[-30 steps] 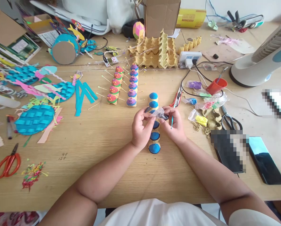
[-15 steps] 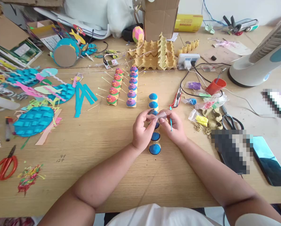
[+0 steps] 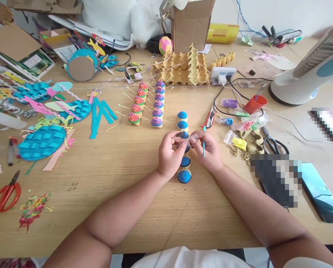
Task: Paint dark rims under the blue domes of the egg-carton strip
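Note:
My left hand (image 3: 169,153) and my right hand (image 3: 208,150) meet over a row of blue-topped egg-carton cups (image 3: 183,146) on the wooden table (image 3: 121,178). Both hands pinch a small clear plastic bag (image 3: 189,137) between their fingertips. My right hand also grips a thin blue stick (image 3: 204,140), which stands upright. Beyond the hands lie two finished rows of painted cups, a purple-blue row (image 3: 157,106) and a red-green row (image 3: 137,103), with pins sticking out of them.
Yellow egg-carton pieces (image 3: 190,67) and a cardboard box (image 3: 192,22) stand behind. Blue woven paper fish (image 3: 42,137) and red scissors (image 3: 4,193) lie left. An orange cup (image 3: 255,104), small bags of bits (image 3: 239,141), black scissors (image 3: 272,143), a phone (image 3: 319,193) and a fan (image 3: 308,70) are right.
The hands have drawn closer together, and the plastic bag is now pinched flatter between the fingertips. The view has tilted slightly downward.

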Tool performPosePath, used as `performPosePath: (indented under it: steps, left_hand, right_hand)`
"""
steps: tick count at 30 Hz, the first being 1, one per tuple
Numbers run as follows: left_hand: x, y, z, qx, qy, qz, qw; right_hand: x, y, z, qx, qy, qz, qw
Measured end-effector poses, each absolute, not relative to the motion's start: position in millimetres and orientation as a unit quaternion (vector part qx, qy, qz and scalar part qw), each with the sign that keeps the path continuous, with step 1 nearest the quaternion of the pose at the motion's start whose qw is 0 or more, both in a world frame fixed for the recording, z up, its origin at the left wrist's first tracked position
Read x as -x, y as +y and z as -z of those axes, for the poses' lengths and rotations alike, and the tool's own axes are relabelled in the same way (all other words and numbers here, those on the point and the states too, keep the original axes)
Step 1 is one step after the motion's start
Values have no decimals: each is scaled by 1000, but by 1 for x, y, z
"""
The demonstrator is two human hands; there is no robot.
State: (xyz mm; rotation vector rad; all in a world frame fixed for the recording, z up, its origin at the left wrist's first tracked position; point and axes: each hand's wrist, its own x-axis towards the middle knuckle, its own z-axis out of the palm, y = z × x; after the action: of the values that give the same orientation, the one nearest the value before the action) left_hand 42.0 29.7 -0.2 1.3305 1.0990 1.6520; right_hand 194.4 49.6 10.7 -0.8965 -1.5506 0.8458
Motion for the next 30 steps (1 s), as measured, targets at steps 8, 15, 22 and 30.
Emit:
performPosePath:
  steps: [8, 15, 22, 30]
  left_hand:
    - [-42, 30, 4, -496, 433, -650, 379]
    - [-35, 31, 1, -515, 481, -640, 307]
    - [-35, 33, 8, -524, 442, -653, 322]
    - [-34, 31, 10, -537, 435, -632, 352]
  right_hand:
    - [-197, 52, -12, 418, -631, -286, 587]
    - [-224, 80, 5, 543, -539, -112, 634]
    - [-219, 67, -6, 507, -646, 50, 569]
    - [-210, 57, -3, 417, -787, 64, 451]
